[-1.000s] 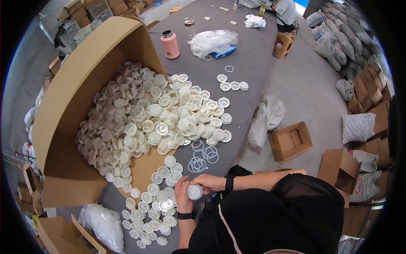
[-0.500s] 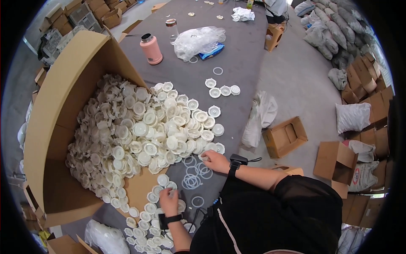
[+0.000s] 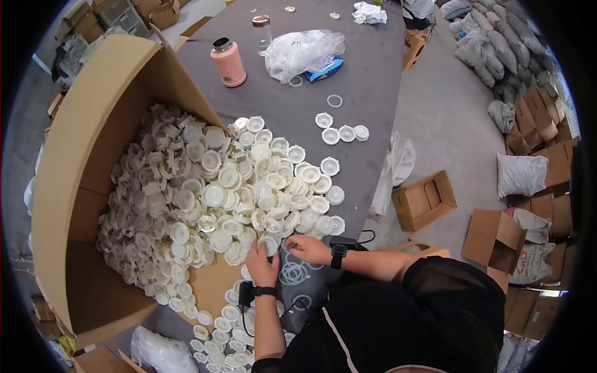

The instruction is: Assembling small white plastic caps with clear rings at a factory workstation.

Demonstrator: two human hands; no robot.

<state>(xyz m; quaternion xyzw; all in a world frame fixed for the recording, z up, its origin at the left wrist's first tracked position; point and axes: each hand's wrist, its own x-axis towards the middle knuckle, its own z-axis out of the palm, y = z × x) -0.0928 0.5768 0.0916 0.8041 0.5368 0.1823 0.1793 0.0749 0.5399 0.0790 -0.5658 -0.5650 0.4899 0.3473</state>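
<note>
My left hand (image 3: pixel 263 266) is closed on a round white plastic cap (image 3: pixel 270 244) at the near edge of the big pile. Just right of it, my right hand (image 3: pixel 311 250) has its fingers pinched together; whatever may be between them is too small to make out. Below the right hand lie several thin translucent rings (image 3: pixel 293 273), overlapping on the grey cloth. White caps (image 3: pixel 249 180) spill from a cardboard box (image 3: pixel 59 186) tipped on its side. More caps (image 3: pixel 224 339) lie spread beside my left forearm.
A pink bottle (image 3: pixel 229 63), a clear bottle (image 3: pixel 262 37) and a crumpled clear plastic bag (image 3: pixel 303 53) stand or lie toward the far side. Several caps (image 3: pixel 331 136) sit apart at the right. A cardboard box (image 3: pixel 425 200) is on the floor beyond the table edge.
My left hand has moved up and away from the near caps to the pile's edge and now holds a cap. My right hand has come left and slightly nearer, beside it.
</note>
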